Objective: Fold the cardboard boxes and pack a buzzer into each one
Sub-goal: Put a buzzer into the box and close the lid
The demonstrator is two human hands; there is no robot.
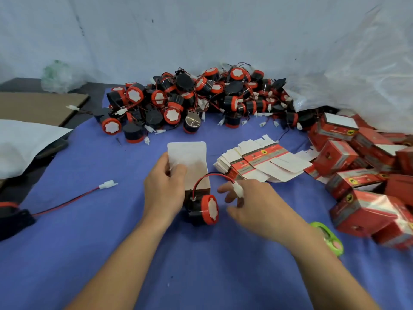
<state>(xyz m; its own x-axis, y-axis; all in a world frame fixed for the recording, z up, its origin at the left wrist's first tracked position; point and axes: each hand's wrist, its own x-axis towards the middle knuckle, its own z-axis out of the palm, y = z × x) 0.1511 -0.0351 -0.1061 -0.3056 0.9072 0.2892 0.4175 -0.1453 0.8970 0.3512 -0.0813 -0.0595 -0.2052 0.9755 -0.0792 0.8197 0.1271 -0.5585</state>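
- The left hand (165, 191) grips an opened box (187, 157) near the middle of the blue cloth (201, 276). Its thumb presses on the inside of the box's upright white flap and its fingers wrap round the left side.
- A buzzer (201, 211), black with a red cap, sits at the near end of that box, just right of the left hand. Its red face is turned to the right. From here I cannot tell how far into the box it goes.
- A red-and-black wire (209, 175) arches up from the buzzer and over to the right.
- The right hand (252, 202) pinches the white connector (238, 190) at the end of that wire among its fingertips, with its other fingers loosely spread. The hand is a little blurred.
- A stack of flat box blanks (257, 162) lies just beyond the right hand.
- A big heap of loose buzzers (201, 97) lies at the far edge of the cloth.
- Closed red boxes (357, 175) are piled along the right side.
- A green plastic object (328, 238) lies near right, partly hidden behind the right forearm.
- A spare buzzer (11, 218) lies at the near left edge, its lead running right to a white plug (108, 184).
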